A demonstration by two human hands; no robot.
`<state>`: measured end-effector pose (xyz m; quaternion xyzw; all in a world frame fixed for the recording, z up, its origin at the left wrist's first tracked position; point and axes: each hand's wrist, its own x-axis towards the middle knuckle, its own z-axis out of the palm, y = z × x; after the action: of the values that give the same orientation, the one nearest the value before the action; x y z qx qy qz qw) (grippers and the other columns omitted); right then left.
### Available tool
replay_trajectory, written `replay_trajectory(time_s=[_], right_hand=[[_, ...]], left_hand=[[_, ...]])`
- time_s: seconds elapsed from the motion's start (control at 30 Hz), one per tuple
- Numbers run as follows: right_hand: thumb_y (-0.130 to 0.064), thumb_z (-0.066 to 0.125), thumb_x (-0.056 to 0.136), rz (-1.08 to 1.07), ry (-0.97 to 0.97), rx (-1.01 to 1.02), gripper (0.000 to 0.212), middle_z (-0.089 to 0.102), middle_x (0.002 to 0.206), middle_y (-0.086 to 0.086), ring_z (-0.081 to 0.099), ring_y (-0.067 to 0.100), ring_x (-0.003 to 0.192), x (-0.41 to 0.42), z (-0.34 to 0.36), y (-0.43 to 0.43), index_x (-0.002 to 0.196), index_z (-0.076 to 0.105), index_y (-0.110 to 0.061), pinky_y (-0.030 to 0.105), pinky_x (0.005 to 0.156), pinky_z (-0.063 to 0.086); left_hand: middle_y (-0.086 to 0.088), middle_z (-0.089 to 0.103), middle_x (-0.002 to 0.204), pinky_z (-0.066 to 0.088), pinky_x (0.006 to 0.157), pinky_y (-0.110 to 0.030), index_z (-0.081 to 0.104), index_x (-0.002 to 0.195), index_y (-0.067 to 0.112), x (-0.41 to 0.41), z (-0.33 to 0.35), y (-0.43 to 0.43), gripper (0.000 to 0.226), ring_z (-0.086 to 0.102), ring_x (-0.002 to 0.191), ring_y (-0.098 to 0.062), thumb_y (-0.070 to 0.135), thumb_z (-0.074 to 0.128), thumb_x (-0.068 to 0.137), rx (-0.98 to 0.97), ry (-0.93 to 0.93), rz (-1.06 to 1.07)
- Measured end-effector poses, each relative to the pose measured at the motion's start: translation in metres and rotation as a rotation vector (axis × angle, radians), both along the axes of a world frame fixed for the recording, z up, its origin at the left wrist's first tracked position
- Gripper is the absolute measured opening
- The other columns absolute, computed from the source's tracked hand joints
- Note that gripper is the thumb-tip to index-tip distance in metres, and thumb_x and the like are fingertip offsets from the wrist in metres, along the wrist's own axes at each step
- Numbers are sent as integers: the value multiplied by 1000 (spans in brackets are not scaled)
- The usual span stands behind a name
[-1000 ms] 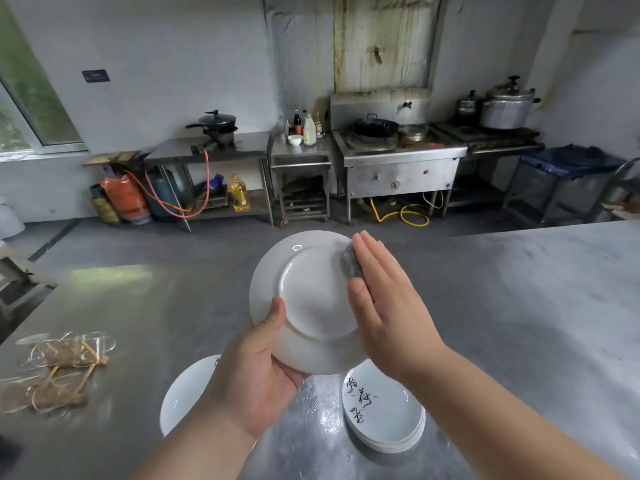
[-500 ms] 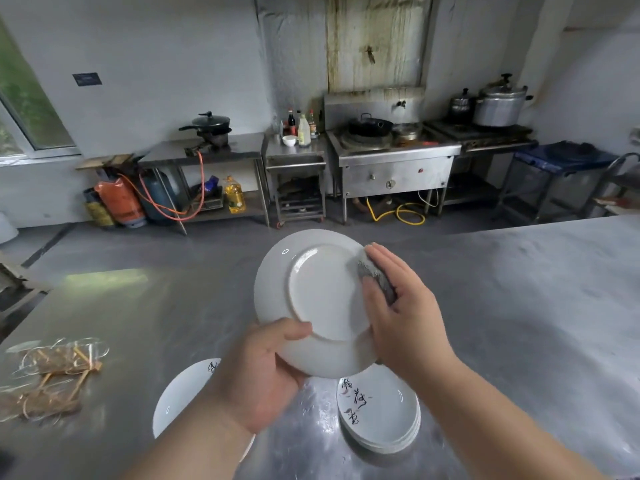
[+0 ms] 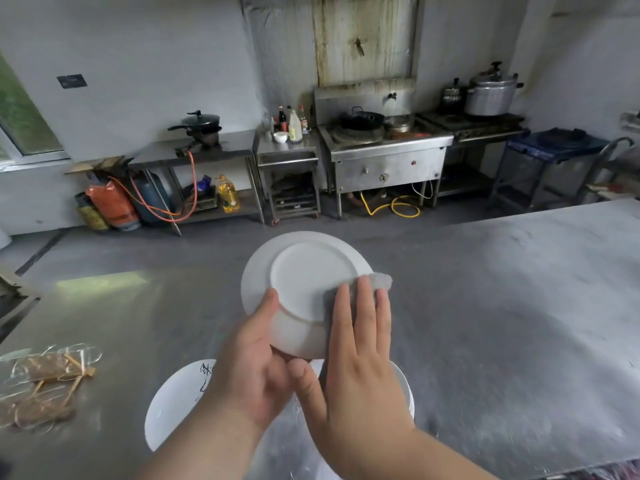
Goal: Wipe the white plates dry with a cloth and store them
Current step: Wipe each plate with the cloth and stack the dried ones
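Note:
My left hand (image 3: 254, 368) grips a white plate (image 3: 298, 278) by its near rim, thumb on the underside, which is tilted up toward me above the steel table. My right hand (image 3: 360, 362) lies flat with straight fingers on a grey cloth (image 3: 379, 281), pressing it against the plate's right underside. Below my hands, a single white plate with black writing (image 3: 173, 407) lies on the table at the left. A stack of white plates (image 3: 405, 386) sits at the right, mostly hidden by my right hand.
The steel table (image 3: 502, 323) stretches wide to the right. A clear bag of wooden sticks (image 3: 45, 382) lies at its left edge. Beyond the table are a wok stove (image 3: 384, 150), a small trolley with bottles (image 3: 287, 147) and gas cylinders (image 3: 110, 202).
My right hand has slid down the plate's right side and flattened out over the cloth. My left thumb has shifted up on the plate's underside, and the plate has tilted slightly.

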<state>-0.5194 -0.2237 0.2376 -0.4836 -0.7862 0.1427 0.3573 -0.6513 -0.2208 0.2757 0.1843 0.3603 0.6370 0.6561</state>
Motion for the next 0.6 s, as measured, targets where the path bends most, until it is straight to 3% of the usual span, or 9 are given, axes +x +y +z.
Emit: replay_trajectory(time_s=[0.1,0.17,0.27,0.3,0.37,0.47,0.53,0.6], right_hand=[[-83,-2,93,23,-14,-75,96,-20,170,-6,-31,12,154,9,-1,20,163,-13,-18,37,130,-3],[-81,-1,93,45,45,-86,99,-5,169,-14,-23,-4,152,23,11,45,167,0,-15,26,128,-8],[-80,-1,92,30,93,-108,99,-1,173,-7,-19,-7,152,28,25,58,167,1,-14,20,126,-9],[-81,-3,91,39,77,-81,102,-4,173,-5,-25,-7,150,25,24,52,166,-1,-13,22,126,-12],[-80,-6,92,50,21,-54,100,-16,173,5,-34,9,152,15,14,30,164,-9,-12,30,126,-16],[-79,0,96,44,-9,-57,94,-22,171,14,-32,31,155,2,-7,-1,161,-10,-11,41,127,-13],[-76,2,98,57,25,-50,91,-18,172,13,-29,31,156,6,-14,-2,162,-4,-12,44,128,-9],[-72,0,99,82,74,-68,86,-15,174,6,-26,26,158,22,-10,15,164,-2,-16,43,130,-4]], left_hand=[[-21,68,136,61,92,-43,72,130,2,7,-6,1,53,69,122,-32,41,52,99,9,-28,8],[-20,70,133,64,84,-41,78,121,7,8,-5,4,47,70,120,-32,39,50,100,33,-30,31],[-20,70,133,64,83,-41,75,127,6,11,-2,8,48,70,120,-33,38,52,99,24,-49,45],[-20,70,132,64,82,-41,71,131,4,14,-2,9,51,71,119,-33,39,53,98,7,-59,49],[-21,70,133,63,88,-42,67,136,1,21,0,12,59,71,119,-34,45,53,98,-39,-68,24],[-23,69,133,52,105,-52,74,124,0,33,0,15,70,69,120,-40,59,52,95,-128,-143,-111],[-23,68,134,41,116,-55,72,129,1,39,-3,17,71,67,124,-41,60,55,94,-133,-128,-94],[-22,69,135,48,109,-49,64,139,1,44,-7,20,65,68,123,-37,50,54,98,-76,-80,-37]])
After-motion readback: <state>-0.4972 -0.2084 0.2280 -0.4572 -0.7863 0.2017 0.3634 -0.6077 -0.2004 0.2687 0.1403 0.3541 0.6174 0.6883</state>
